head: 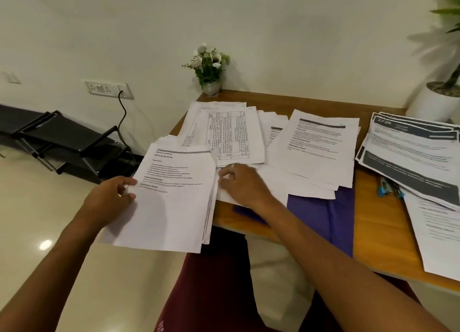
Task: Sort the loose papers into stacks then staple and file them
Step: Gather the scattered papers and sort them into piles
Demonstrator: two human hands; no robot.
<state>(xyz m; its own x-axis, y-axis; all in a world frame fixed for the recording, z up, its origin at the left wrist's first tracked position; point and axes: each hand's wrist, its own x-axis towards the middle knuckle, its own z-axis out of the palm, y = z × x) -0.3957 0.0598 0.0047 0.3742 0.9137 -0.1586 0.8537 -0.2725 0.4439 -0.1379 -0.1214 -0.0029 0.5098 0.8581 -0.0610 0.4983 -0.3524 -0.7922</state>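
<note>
My left hand [113,194] grips the left edge of a thick stack of printed papers [171,202] held over the table's left corner. At the stack's right edge, my right hand [239,182] has its fingers curled against the sheets' sides. On the wooden table [378,237] lie a pile with a table-form page [229,132], a pile of text pages [316,147], and a pile with dark headers [413,157] at the right. A purple folder [323,214] lies under the middle papers. A blue stapler [388,187] peeks out from under the right pile.
A small pot of white flowers [210,70] stands at the table's back left corner. A large white plant pot [435,102] sits at the back right. A black tiered tray rack [67,145] stands on the floor to the left, below a wall socket [108,88].
</note>
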